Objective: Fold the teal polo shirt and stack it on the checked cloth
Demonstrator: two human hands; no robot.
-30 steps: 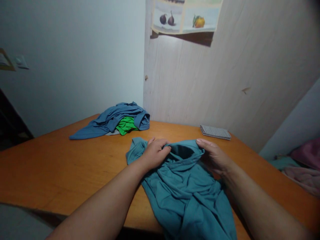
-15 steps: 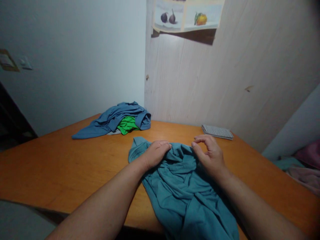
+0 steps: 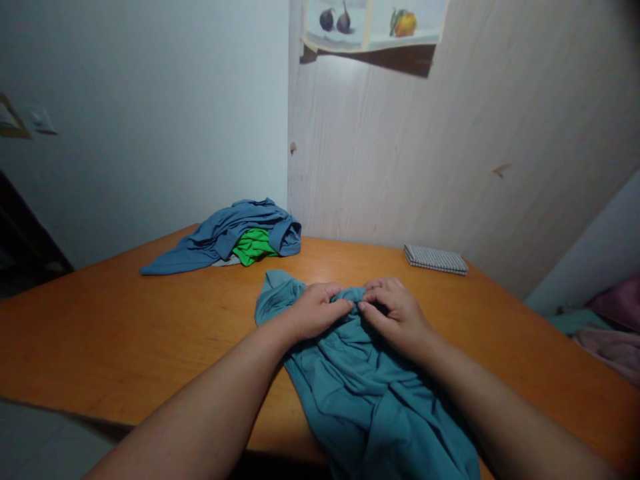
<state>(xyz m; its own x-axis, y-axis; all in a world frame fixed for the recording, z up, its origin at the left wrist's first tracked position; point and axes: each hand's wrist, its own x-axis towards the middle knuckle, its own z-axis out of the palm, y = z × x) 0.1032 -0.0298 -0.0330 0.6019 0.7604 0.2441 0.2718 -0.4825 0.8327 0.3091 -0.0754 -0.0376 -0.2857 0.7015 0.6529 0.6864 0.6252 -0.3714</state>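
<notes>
A crumpled teal garment (image 3: 360,387) lies across the front of the table and runs off its near edge; its exact kind is hard to tell in this bunched state. My left hand (image 3: 323,310) is closed on the gathered cloth near the garment's far edge. Just to its right, my right hand (image 3: 395,313) pinches the same far edge between thumb and fingers. The two thumbs point at each other, a small gap apart. Part of the garment sticks out to the left, behind my left wrist.
On the orange wooden table (image 3: 150,333), a pile of blue clothing (image 3: 220,233) with a bright green cloth (image 3: 254,247) rests at the back left. A folded checked cloth (image 3: 435,259) sits at the back right. Walls rise behind the table.
My right hand has moved left toward my left hand, and its fingers have closed on the garment's far edge. The view has shifted slightly.
</notes>
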